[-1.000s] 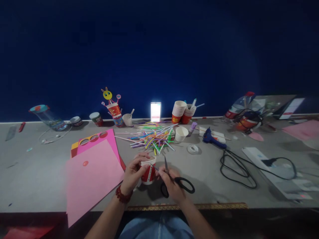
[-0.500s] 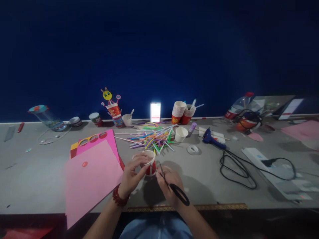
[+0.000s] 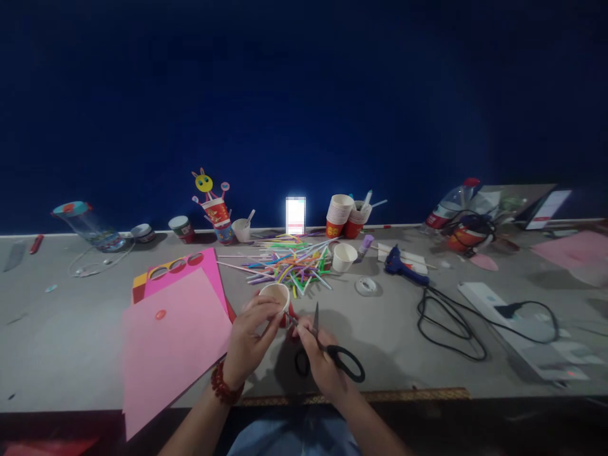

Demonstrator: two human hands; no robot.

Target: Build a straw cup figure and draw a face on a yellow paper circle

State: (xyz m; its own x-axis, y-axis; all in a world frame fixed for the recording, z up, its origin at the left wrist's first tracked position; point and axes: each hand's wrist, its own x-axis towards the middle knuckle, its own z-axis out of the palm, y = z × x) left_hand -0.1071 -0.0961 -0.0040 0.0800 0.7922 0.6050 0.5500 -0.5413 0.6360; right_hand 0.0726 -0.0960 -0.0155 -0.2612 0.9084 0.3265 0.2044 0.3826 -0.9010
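Near the table's front edge, my left hand [image 3: 254,332] is wrapped round a red and white paper cup [image 3: 275,292], its fingers over the near side of the rim. My right hand [image 3: 323,361] holds black-handled scissors [image 3: 350,363], one blade pointing up and apart from the other, which reaches toward the cup's right side. A small red piece shows between the cup and my right fingers. Just behind the cup lies a heap of colourful sticks [image 3: 297,266]. A white paper cup [image 3: 344,257] stands to the right of the heap.
Pink paper sheets [image 3: 175,342] lie at left. Tape [image 3: 367,286], a blue glue gun [image 3: 403,266], its cable and a power strip [image 3: 517,329] are at right. Stacked cups [image 3: 338,215], a decorated cup figure [image 3: 217,215] and a lit phone [image 3: 296,215] stand along the wall.
The cup has shifted slightly left and tilted in my left hand. The scissors have turned and their blades are wider apart, with the second handle loop now showing.
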